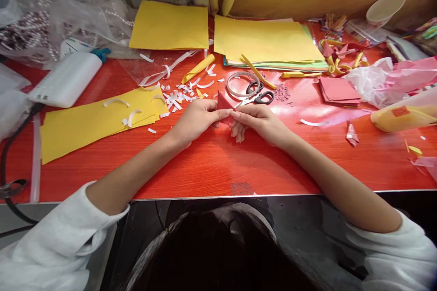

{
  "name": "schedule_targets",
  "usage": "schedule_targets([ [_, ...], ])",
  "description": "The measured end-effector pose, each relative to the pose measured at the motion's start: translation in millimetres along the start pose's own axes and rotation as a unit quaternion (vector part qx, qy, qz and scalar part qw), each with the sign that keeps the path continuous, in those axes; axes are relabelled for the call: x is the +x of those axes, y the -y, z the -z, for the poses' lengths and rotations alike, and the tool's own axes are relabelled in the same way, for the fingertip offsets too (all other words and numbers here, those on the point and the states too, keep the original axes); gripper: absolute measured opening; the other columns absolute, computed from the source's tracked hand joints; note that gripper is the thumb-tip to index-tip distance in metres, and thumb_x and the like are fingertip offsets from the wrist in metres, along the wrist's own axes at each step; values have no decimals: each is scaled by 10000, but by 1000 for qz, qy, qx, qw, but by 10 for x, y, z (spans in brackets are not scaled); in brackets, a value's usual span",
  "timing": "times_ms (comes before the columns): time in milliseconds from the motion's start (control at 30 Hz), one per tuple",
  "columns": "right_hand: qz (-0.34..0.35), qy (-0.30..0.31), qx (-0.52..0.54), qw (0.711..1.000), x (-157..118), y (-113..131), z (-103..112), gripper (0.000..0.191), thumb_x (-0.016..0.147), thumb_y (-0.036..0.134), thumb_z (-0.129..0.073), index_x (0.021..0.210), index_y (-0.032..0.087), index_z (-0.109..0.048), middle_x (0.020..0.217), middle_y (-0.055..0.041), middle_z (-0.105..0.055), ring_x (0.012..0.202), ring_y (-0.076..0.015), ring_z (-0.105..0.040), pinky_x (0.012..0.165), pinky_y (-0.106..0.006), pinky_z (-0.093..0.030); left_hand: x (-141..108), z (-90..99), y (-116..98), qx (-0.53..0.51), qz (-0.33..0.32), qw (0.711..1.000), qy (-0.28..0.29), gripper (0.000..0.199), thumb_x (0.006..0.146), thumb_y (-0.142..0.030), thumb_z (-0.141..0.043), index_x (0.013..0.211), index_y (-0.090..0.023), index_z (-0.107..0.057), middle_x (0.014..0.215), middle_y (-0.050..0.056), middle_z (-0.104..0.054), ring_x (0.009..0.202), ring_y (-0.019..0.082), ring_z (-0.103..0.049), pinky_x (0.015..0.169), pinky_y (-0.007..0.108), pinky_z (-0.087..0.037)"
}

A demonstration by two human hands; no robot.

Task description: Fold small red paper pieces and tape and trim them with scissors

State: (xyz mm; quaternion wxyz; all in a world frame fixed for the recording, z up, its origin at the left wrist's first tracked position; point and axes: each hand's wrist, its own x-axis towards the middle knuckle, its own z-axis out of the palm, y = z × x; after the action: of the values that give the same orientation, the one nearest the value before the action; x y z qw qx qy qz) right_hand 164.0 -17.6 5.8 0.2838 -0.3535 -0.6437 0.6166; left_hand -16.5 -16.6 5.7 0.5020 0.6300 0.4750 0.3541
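A small folded piece of red paper (pixel 224 104) is held between both hands above the red table (pixel 211 168). My left hand (pixel 202 119) pinches its left and lower part between thumb and fingers. Thumb and forefinger of my right hand (pixel 257 122) close on the paper's right corner, the other fingers curled below. The fingers hide part of the folds. Just beyond the hands lie black-handled scissors (pixel 262 97) and a roll of clear tape (pixel 228 84), which overlaps the blades.
Yellow paper sheets (pixel 170 25) lie at the back, yellow strips (pixel 82 122) at the left beside a white power bank (pixel 70 79). White paper scraps (pixel 175 98) are scattered beyond my left hand. A stack of red paper squares (pixel 337 91) and a paper cup (pixel 385 9) are at the right.
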Motion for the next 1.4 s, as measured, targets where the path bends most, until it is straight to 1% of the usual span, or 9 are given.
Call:
schedule_targets([
  [100,10,-15,19,1000,14,-22,4,333,837,439,-570,681,145,-563,606,-25,-640,473,-105,-581,485,-219,-483,-12,-7,-30,-37,2,999,14,340,760,-456,-599,624,-145,-582,576,-2,-527,539,94,-457,529,240,-342],
  [233,24,-42,8,999,32,-50,-22,340,855,426,-546,658,149,-552,569,-4,-606,440,-81,-536,452,-198,-441,-14,-4,-46,-25,-22,999,-7,351,762,-444,-602,581,-150,-542,556,-13,-507,542,88,-451,540,231,-342],
  [333,27,-62,-10,998,30,-41,-42,322,847,423,-554,683,147,-558,593,-12,-620,475,-89,-566,473,-199,-464,-5,4,-42,-13,-31,999,-19,350,768,-437,-598,578,-147,-546,559,-14,-510,547,87,-458,537,227,-347],
  [500,-6,-17,2,1000,22,-1,-19,237,806,321,-617,665,141,-555,578,-14,-630,464,-97,-580,480,-210,-482,1,30,-71,-51,-65,996,-25,223,749,-353,-640,864,-161,-636,762,5,-614,630,89,-543,580,215,-427],
  [633,1,-66,46,997,26,-5,17,161,785,304,-637,799,146,-607,629,-5,-650,523,-123,-633,518,-229,-524,-11,46,-90,-89,-44,995,-15,199,731,-312,-663,821,-136,-644,772,26,-642,636,93,-589,611,220,-481],
  [733,25,-112,64,991,31,-25,36,210,763,301,-659,917,160,-635,696,4,-661,573,-133,-660,560,-242,-548,-18,50,-86,-109,-17,994,1,246,710,-292,-686,904,-144,-658,807,28,-669,664,100,-622,666,240,-519],
  [1067,32,-120,110,986,27,-21,41,164,726,228,-669,880,171,-670,750,-1,-691,557,-127,-663,556,-230,-550,-11,70,-102,-111,12,994,-7,248,694,-282,-706,882,-120,-690,750,43,-704,656,126,-669,677,252,-558],
  [1200,31,-138,142,980,21,-11,75,141,717,172,-649,849,175,-700,783,-3,-698,513,-92,-640,525,-194,-534,-19,96,-139,-114,18,993,20,236,705,-242,-690,911,-128,-692,765,48,-716,704,148,-688,705,270,-567],
  [1400,3,-144,171,975,9,-32,105,150,708,122,-606,801,155,-720,661,-8,-686,475,-85,-621,479,-164,-515,-31,83,-146,-113,22,993,18,229,692,-205,-677,901,-115,-708,709,52,-718,673,162,-691,693,293,-580],
])
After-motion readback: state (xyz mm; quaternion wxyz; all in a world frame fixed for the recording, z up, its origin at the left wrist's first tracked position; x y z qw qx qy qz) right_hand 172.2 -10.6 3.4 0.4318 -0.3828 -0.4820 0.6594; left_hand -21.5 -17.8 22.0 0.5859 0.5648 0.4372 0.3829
